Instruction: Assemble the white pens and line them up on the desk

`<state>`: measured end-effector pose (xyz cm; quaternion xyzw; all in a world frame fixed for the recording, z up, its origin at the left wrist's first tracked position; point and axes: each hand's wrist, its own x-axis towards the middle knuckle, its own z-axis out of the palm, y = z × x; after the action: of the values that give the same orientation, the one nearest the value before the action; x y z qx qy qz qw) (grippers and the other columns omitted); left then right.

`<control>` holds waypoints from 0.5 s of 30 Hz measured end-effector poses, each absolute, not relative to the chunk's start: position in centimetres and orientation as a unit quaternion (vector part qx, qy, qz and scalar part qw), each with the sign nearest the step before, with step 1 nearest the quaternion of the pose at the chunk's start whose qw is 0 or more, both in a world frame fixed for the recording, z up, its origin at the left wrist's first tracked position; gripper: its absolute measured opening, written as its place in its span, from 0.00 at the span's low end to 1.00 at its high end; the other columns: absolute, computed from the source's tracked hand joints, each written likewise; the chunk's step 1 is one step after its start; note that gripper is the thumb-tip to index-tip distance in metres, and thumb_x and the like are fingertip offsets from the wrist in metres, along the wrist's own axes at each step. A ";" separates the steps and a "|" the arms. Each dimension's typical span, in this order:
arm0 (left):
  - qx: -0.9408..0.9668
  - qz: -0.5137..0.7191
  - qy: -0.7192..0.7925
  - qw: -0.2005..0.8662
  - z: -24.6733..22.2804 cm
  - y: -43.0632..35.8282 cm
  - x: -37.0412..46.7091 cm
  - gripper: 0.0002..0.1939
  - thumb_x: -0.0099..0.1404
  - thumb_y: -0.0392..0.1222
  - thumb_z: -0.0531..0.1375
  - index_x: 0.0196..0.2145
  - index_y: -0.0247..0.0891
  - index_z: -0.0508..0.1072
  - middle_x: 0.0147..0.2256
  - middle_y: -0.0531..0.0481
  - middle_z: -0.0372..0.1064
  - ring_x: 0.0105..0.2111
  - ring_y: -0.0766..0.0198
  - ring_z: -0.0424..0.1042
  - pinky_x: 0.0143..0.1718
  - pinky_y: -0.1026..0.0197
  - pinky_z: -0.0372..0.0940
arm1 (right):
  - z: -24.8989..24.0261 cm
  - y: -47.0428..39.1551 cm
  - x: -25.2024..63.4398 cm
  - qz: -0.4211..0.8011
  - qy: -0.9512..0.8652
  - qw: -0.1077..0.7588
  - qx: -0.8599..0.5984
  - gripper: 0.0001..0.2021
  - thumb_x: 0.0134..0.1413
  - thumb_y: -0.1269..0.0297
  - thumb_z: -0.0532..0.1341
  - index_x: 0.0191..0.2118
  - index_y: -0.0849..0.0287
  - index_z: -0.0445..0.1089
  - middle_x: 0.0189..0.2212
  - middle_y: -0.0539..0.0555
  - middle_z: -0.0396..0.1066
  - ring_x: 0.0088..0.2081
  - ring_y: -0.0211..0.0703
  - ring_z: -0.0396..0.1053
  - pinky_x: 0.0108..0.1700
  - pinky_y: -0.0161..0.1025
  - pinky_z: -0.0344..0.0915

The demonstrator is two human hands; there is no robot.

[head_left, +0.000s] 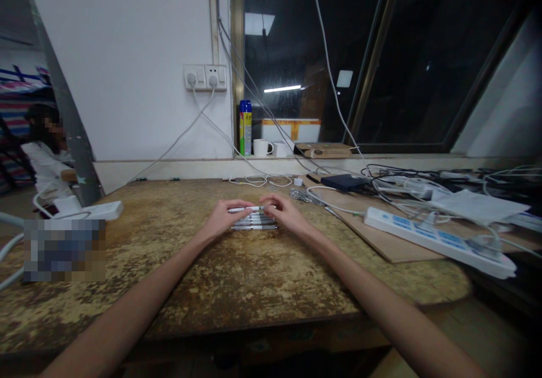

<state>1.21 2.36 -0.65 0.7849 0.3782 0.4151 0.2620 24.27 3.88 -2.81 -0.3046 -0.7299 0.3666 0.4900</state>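
Several slim white pens with grey parts lie side by side, crosswise, on the worn wooden table. At the far edge of this row, my left hand is closed on the left part of one white pen, thumb and fingers pinching it. My right hand has its fingers curled around the right end of the same pen. Its fingertips hide that end. Both hands are just above or against the row; I cannot tell whether the held pen touches the others.
A white power strip and a brown board are at the right, with tangled cables behind. Another power strip sits on the left. A spray can and a white mug stand on the windowsill. A person is at far left.
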 end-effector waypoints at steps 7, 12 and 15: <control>0.783 0.414 0.382 0.266 -0.8 2.5 1.1 0.17 0.65 0.53 0.65 0.45 0.40 0.84 0.44 0.46 0.82 0.46 0.52 0.78 0.52 0.56 0.66 | -2.6 3.6 24.1 0.389 -0.727 0.474 -0.308 0.12 0.62 0.56 0.59 0.44 0.56 0.73 0.24 0.47 0.68 0.26 0.40 0.64 0.31 0.36 0.59; 0.785 0.413 0.379 0.265 -0.6 2.4 1.2 0.17 0.65 0.51 0.65 0.45 0.40 0.84 0.45 0.46 0.82 0.46 0.52 0.78 0.52 0.56 0.66 | -2.7 3.9 24.0 0.404 -0.727 0.468 -0.299 0.14 0.63 0.53 0.58 0.47 0.55 0.72 0.21 0.45 0.65 0.24 0.40 0.61 0.28 0.36 0.56; 0.785 0.406 0.384 0.267 -0.4 2.2 1.2 0.17 0.66 0.51 0.64 0.46 0.39 0.83 0.46 0.46 0.81 0.47 0.52 0.77 0.53 0.56 0.66 | -2.6 3.9 24.0 0.380 -0.732 0.473 -0.309 0.14 0.64 0.53 0.58 0.43 0.56 0.73 0.23 0.47 0.66 0.26 0.40 0.62 0.30 0.37 0.56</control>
<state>1.20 2.24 -0.44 0.7851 0.3835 0.4063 0.2672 23.98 3.87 -2.60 -0.3092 -0.7321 0.3803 0.4731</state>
